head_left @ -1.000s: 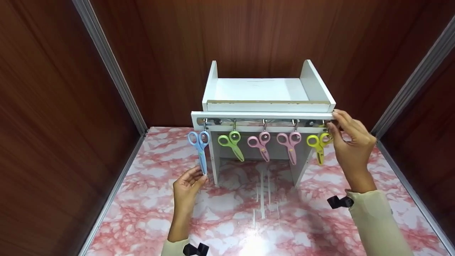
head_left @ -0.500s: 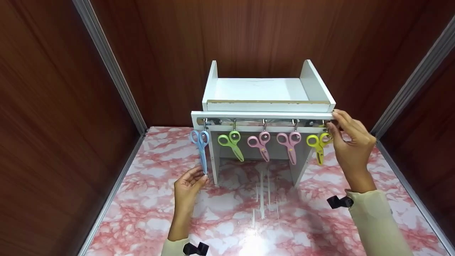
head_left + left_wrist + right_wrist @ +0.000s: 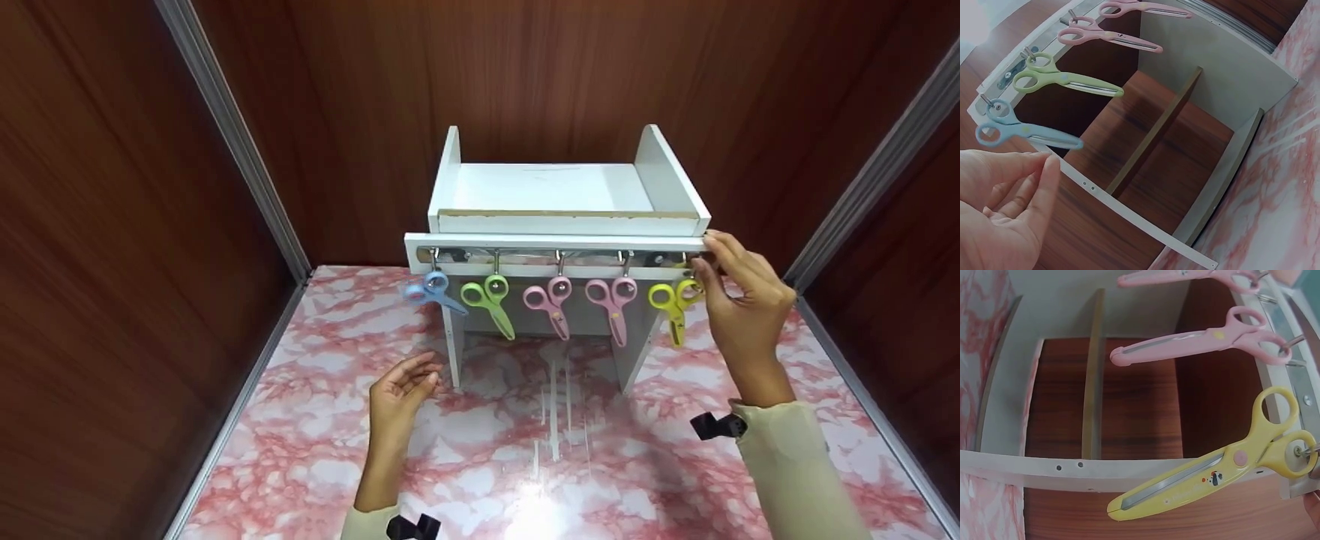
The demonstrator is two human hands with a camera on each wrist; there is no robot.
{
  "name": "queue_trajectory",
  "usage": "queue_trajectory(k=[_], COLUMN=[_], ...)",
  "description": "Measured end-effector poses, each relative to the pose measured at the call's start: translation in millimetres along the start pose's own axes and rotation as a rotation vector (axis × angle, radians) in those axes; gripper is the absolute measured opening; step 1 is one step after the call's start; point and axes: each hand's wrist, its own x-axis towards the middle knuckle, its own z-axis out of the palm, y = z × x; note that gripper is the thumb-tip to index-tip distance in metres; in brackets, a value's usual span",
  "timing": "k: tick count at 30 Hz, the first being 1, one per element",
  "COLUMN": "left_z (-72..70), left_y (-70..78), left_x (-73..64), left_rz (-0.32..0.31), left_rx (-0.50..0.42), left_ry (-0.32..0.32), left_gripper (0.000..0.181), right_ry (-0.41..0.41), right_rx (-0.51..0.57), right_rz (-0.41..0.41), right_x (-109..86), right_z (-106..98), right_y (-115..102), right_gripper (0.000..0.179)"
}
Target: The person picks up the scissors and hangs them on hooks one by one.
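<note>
Blue scissors [image 3: 450, 303] hang by one finger loop from the leftmost hook, tilted with the blades toward the right. Just below them is my left hand [image 3: 403, 386], its fingers loosely curled; in the left wrist view the thumb and fingertips come together with nothing between them. My right hand [image 3: 750, 296] pinches the right end of the white hook board [image 3: 555, 243], thumb below and fingers at the top edge. Green scissors [image 3: 498, 315], two pink scissors [image 3: 558, 321] and yellow scissors [image 3: 676, 322] hang from the other hooks, the yellow pair beside my right thumb.
Behind the hook board stands a white shelf unit [image 3: 570, 224] with a raised tray top and open underside. It rests on a red-and-white marbled table [image 3: 480, 442]. Brown wood-grain panels [image 3: 547, 75] with metal corner strips enclose the back and sides.
My left hand has let go of the blue scissors' tip. The blue scissors have swung up from nearly upright to a rightward tilt. My right hand stays on the board's end.
</note>
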Motion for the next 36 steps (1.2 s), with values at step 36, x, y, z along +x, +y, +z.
queue_trajectory(k=[36], left_z=[28.6], left_y=[10.3], left_x=[-3.7], left_rz=[0.465], left_rx=[0.908], left_ry=[-0.062], left_gripper=[0.022], right_ry=[-0.419], right_rx=[-0.366], right_rz=[0.004], right_x=[-47.3], right_z=[-69.4], right_y=[-15.9], right_gripper=[0.056])
